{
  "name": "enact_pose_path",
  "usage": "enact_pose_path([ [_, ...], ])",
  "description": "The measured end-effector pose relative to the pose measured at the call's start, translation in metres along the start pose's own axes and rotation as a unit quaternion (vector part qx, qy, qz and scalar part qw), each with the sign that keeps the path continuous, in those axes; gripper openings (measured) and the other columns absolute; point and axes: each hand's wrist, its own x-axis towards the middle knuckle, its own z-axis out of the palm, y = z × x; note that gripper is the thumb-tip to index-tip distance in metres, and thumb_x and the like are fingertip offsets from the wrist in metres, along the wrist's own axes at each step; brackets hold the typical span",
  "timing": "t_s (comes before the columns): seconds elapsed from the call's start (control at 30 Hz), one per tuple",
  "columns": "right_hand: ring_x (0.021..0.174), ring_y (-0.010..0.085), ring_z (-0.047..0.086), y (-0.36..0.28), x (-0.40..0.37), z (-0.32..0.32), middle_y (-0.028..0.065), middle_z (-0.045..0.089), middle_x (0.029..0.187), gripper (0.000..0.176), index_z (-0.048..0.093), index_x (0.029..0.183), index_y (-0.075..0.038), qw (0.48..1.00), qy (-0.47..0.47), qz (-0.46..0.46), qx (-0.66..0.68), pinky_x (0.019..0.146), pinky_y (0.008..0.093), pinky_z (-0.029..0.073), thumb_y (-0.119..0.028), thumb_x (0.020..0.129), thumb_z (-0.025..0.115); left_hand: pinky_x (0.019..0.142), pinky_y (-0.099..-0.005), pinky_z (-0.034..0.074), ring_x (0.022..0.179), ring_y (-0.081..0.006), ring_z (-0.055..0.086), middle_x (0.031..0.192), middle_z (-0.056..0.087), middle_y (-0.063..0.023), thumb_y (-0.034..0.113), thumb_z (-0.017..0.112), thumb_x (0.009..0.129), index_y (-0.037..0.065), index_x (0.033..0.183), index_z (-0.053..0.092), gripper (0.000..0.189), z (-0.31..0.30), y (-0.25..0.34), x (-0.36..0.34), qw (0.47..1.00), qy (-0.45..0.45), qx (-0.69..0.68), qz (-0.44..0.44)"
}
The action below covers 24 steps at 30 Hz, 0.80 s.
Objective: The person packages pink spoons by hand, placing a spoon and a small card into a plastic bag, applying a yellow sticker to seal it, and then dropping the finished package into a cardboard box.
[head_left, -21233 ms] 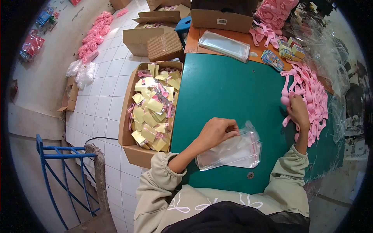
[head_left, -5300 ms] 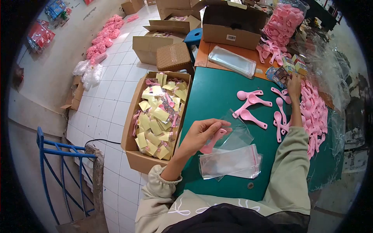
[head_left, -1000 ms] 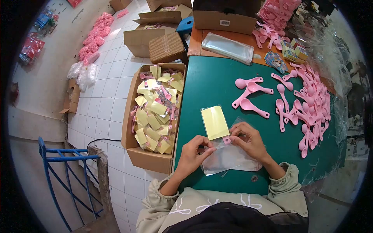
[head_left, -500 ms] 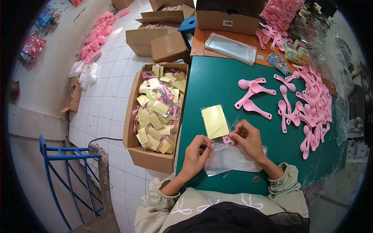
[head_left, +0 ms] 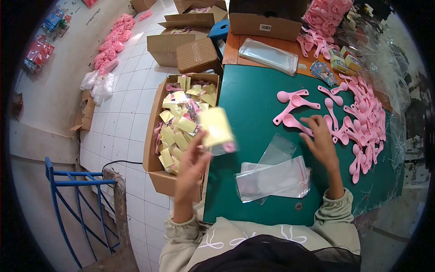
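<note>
My left hand (head_left: pixel 192 165) pinches a clear packet with a yellow card (head_left: pixel 215 127) and a bit of pink at its lower end, blurred by motion. It hangs between the green table (head_left: pixel 244 95) and the open carton of finished packets (head_left: pixel 179 136). On the right, my right hand (head_left: pixel 321 141) hovers with fingers apart over the table, beside a pink spoon (head_left: pixel 295 123) in a small group. Clear plastic bags (head_left: pixel 276 179) lie overlapping near the table's front edge, between my hands.
A large heap of pink spoons (head_left: pixel 364 122) covers the table's right side. Behind it are small boxes (head_left: pixel 344 61), cards (head_left: pixel 323 72) and a stack of clear bags (head_left: pixel 268 56). A blue metal frame (head_left: pixel 81 174) stands at lower left.
My left hand has lifted the yellow-card packet off the table and moved left towards the carton. My right hand has left the packet and moved up and right, to the spoons.
</note>
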Motion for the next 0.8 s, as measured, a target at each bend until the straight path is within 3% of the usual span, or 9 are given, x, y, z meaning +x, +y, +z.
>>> enact_pose_path([
  [0.1,0.091,0.0284,0.055,0.024,0.0,-0.01,0.0138,0.054,0.096,0.037,0.056,0.11,-0.006,0.999,-0.05,0.003,-0.019,0.073,0.0347,0.046,-0.007,0.075,0.066,0.068,-0.0214,0.045,0.088,-0.0117,0.055,0.124,0.052,-0.0103,0.011,0.06,0.085,0.007,0.133,0.044,0.051,-0.045,-0.011,0.023,0.984,0.103,0.133,0.056],
  [0.13,0.093,0.0287,0.054,0.028,0.002,-0.012,0.0137,0.054,0.095,0.037,0.055,0.11,-0.006,0.996,-0.087,0.016,-0.007,0.073,0.0347,0.045,-0.008,0.075,0.066,0.071,-0.0237,0.046,0.091,-0.0153,0.056,0.122,0.053,-0.0114,0.012,0.06,0.085,0.006,0.129,0.046,0.047,-0.063,-0.03,0.031,0.932,0.145,0.306,0.129],
  [0.2,0.09,0.0289,0.055,0.037,0.005,-0.014,0.0131,0.055,0.093,0.036,0.056,0.109,-0.006,0.993,-0.118,0.011,-0.025,0.071,0.0346,0.045,-0.006,0.074,0.066,0.076,-0.0282,0.047,0.096,-0.0224,0.057,0.118,0.055,-0.0134,0.014,0.059,0.086,0.003,0.123,0.051,0.039,-0.09,-0.062,0.046,0.718,0.207,0.613,0.258],
  [0.3,0.084,0.0284,0.056,0.037,0.009,-0.02,0.0124,0.056,0.09,0.03,0.057,0.105,-0.005,0.988,-0.154,0.025,0.003,0.069,0.0346,0.044,-0.004,0.076,0.064,0.077,-0.0354,0.048,0.094,-0.0285,0.057,0.106,0.057,-0.0147,0.018,0.06,0.086,0.001,0.11,0.055,0.03,-0.019,-0.014,0.042,0.899,0.049,0.384,0.206],
  [0.37,0.079,0.0277,0.056,0.032,0.017,-0.028,0.0121,0.057,0.089,0.023,0.059,0.102,-0.004,0.989,-0.141,0.013,0.032,0.067,0.0344,0.044,-0.004,0.078,0.061,0.074,-0.0383,0.048,0.09,-0.0294,0.057,0.092,0.057,-0.0134,0.022,0.064,0.083,0.0,0.101,0.056,0.029,0.037,0.004,0.035,0.877,-0.06,0.411,0.242],
  [0.43,0.075,0.0269,0.056,0.024,0.025,-0.038,0.0121,0.057,0.088,0.017,0.061,0.098,-0.003,0.994,-0.09,-0.02,0.056,0.065,0.0338,0.044,-0.005,0.081,0.059,0.073,-0.0403,0.047,0.087,-0.0297,0.057,0.09,0.054,-0.0131,0.021,0.065,0.081,0.001,0.101,0.054,0.03,0.088,0.01,0.025,0.837,-0.141,0.509,0.142],
  [0.6,0.07,0.0175,0.057,-0.006,0.036,-0.065,0.0095,0.058,0.087,0.016,0.062,0.1,0.0,0.997,-0.017,-0.007,0.075,0.061,0.0281,0.045,-0.006,0.086,0.055,0.068,-0.0389,0.047,0.084,-0.0281,0.056,0.094,0.053,-0.0122,0.016,0.068,0.077,0.004,0.111,0.049,0.041,0.126,-0.029,0.036,0.811,-0.113,0.509,0.266],
  [0.73,0.073,0.0153,0.059,-0.017,0.034,-0.066,0.01,0.061,0.088,0.015,0.061,0.098,0.001,0.993,0.001,0.009,0.115,0.063,0.0254,0.046,-0.006,0.086,0.056,0.064,-0.0368,0.047,0.079,-0.0264,0.056,0.092,0.053,-0.0122,0.01,0.069,0.073,0.003,0.113,0.05,0.044,0.121,-0.045,0.044,0.858,-0.103,0.388,0.321],
  [0.8,0.074,0.0146,0.06,-0.029,0.033,-0.066,0.0102,0.063,0.088,0.015,0.061,0.097,0.001,0.991,0.001,0.024,0.13,0.065,0.0244,0.047,-0.006,0.085,0.057,0.064,-0.0347,0.047,0.076,-0.0254,0.057,0.088,0.055,-0.0116,0.007,0.068,0.074,0.003,0.109,0.053,0.038,0.116,-0.042,0.048,0.899,-0.138,0.313,0.275],
])
